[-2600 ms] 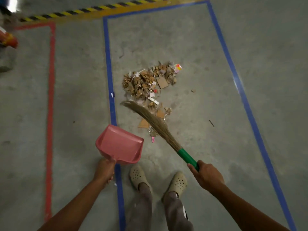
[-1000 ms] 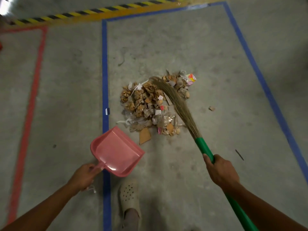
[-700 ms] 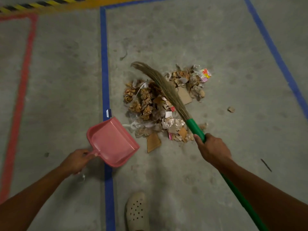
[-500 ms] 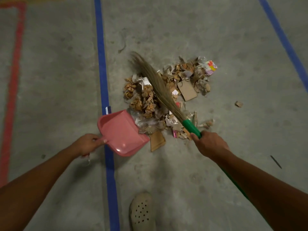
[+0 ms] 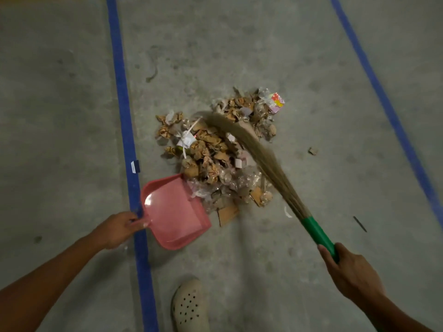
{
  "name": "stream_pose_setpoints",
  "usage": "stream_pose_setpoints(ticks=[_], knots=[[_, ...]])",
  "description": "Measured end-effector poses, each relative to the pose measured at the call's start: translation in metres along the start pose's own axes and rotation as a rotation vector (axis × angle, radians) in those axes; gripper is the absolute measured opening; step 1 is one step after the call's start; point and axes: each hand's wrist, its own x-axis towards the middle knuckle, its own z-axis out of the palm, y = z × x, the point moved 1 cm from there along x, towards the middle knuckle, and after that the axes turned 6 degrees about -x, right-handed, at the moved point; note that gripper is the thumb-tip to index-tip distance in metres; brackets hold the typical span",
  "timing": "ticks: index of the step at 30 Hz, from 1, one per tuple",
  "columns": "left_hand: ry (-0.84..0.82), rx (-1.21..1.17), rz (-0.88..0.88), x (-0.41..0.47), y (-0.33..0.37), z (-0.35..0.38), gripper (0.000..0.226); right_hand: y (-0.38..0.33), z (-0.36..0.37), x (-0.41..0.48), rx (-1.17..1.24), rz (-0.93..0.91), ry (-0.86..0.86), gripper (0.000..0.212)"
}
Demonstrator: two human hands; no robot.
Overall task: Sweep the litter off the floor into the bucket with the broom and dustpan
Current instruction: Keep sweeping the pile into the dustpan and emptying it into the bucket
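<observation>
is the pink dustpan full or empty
Empty: the pink plastic dustpan shows a bare inside; the heap of crumpled paper and cardboard litter lies on the floor at its open edge.

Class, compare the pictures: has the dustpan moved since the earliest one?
Yes. The dustpan has crossed rightward over the blue line and now touches the litter.

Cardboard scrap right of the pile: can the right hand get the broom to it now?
Probably yes: the right hand grips the broom, bristles on the pile, with only bare floor between them and the scrap.
</observation>
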Motion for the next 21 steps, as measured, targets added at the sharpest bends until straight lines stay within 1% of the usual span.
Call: stream_pose_setpoints(ticks=[2,4,6,8,10,14,18,21], knots=[[0.025,0.005,-0.037,-0.003,-0.009,-0.012,0.030,0.001,0.011,0.006,0.051,0.097,-0.001,0.050],[0.048,0.015,-0.075,0.002,-0.020,-0.025,0.034,-0.006,0.026,0.017,0.097,0.201,-0.038,0.052],[0.071,0.016,-0.099,0.011,-0.026,-0.033,0.040,-0.019,0.046,0.027,0.138,0.256,-0.096,0.054],[0.059,0.036,-0.115,0.024,-0.023,-0.031,0.047,-0.040,0.066,0.032,0.162,0.239,-0.120,0.055],[0.044,0.058,-0.088,0.038,-0.010,-0.017,0.051,-0.066,0.081,0.033,0.158,0.168,-0.126,0.054],[-0.004,0.091,0.051,0.060,0.029,0.025,0.043,-0.108,0.090,0.021,0.134,0.027,-0.161,0.048],[-0.015,-0.061,0.027,0.057,0.041,0.051,0.059,-0.104,0.083,0.003,0.131,-0.031,-0.151,0.048],[-0.041,-0.059,-0.015,0.046,0.035,0.049,0.058,-0.080,0.070,-0.001,0.154,0.041,-0.094,0.049]])
